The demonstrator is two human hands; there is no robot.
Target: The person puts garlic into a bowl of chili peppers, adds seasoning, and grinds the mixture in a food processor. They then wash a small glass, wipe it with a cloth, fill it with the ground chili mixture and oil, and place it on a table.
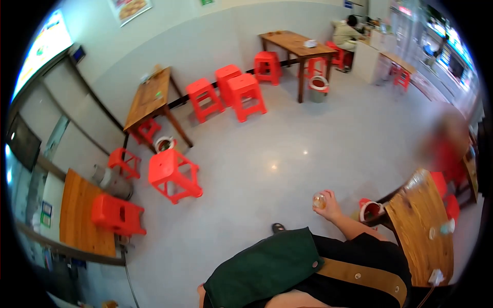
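Observation:
My right hand [333,205] is out in front of my body, over the floor. Its fingers are closed round a small, clear, rounded container [319,201] with an amber tint; what is inside is too small to make out. Only a sliver of my left hand [201,293] shows at the lower edge, beside the green apron [264,269]. The apron and my body hide the fingers of that hand. Nearest to the right hand is a bin [371,210] with a red and white rim, by a wooden table.
To my right stands the wooden table [418,220] with small items on it. Red stools [172,174] and more wooden tables [149,97] line the left and back. A gas cylinder [114,182] is at left. One person [346,35] sits at the back; another blurred person [447,138] is at right.

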